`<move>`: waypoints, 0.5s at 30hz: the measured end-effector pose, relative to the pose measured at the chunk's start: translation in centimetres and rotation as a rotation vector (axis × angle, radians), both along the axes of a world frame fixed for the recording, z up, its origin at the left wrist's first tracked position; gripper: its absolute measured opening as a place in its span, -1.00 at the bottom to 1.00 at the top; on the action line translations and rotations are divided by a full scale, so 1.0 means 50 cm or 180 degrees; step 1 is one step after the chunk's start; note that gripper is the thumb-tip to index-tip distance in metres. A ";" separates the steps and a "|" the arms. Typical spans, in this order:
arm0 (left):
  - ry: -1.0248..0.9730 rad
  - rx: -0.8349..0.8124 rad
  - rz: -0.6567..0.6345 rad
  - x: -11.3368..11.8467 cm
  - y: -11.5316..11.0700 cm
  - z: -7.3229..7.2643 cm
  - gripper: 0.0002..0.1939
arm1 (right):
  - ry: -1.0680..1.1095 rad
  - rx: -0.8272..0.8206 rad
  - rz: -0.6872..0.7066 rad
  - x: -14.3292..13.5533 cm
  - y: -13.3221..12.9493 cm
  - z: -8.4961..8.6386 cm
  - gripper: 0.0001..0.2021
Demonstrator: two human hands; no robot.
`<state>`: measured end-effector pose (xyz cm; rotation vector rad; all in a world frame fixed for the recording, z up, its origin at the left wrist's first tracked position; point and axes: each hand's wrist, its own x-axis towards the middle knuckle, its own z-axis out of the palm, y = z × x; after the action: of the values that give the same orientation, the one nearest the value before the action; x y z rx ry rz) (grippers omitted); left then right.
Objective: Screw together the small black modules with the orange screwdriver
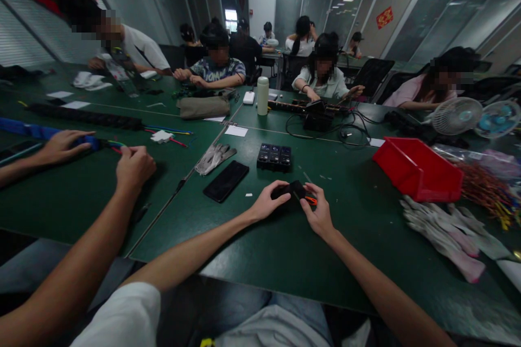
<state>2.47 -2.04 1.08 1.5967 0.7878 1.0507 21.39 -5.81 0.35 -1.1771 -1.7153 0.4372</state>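
Between my two hands is a small black block-shaped part (297,190), held just over the green table. My left hand (268,200) is closed on its left side, thumb and fingers pinching it. On the other side, my right hand (318,210) grips the block with thumb and fingers. Something orange (311,200) shows by the right fingers; whether it is held or lies on the table I cannot tell. A black module with several sections (274,157) sits beyond my hands. To their left lies a black smartphone (226,181).
At left, a co-worker's hands (136,168) work on a blue strip (40,130) with wires. A grey glove (214,158) lies near the table seam. On the right are a red bin (419,171), gloves (443,233) and copper-coloured wires (488,190). A green bottle (262,96) stands farther back.
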 end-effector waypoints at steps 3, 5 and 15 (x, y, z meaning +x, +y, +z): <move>-0.0065 -0.0055 -0.0054 0.003 -0.002 -0.001 -0.60 | -0.0025 0.0016 0.0011 0.002 -0.001 0.001 -0.61; -0.0056 -0.0084 -0.0073 0.005 -0.006 -0.002 -0.59 | 0.0016 0.0052 0.0014 0.004 -0.002 0.000 -0.61; 0.0003 -0.0150 -0.0257 0.003 -0.018 0.009 -0.49 | 0.0219 -0.0069 0.0159 0.004 -0.001 -0.006 -0.64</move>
<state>2.60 -2.94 1.50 1.5763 0.7375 0.9670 21.59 -5.84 0.02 -1.1239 -1.6872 0.5221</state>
